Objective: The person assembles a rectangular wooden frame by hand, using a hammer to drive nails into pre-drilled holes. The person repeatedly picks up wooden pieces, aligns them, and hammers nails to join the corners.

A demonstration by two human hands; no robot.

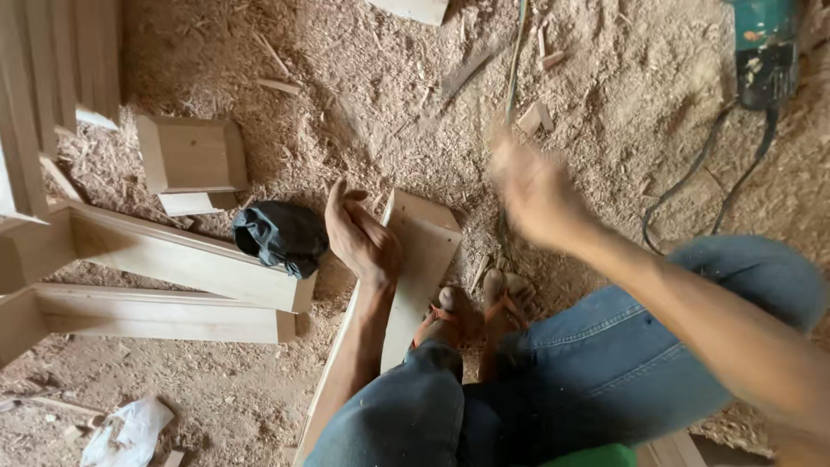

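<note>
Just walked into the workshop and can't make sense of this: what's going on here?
A person in jeans sits low over a sawdust floor. Their left hand rests on the edge of a plank by their sandalled feet. The right hand is raised, blurred. A dark cloth lies beside wooden rails; a power tool lies apart.

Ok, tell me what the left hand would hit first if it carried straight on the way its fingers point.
The left hand rests on the wooden board, fingers pointing up the picture. Past them lies only sawdust-covered floor; the way looks free, though depth is hard to judge.

Left hand [361,235] flat on wooden board [421,251]; right hand [536,192] raised, blurred; sawdust floor [363,95].
</note>
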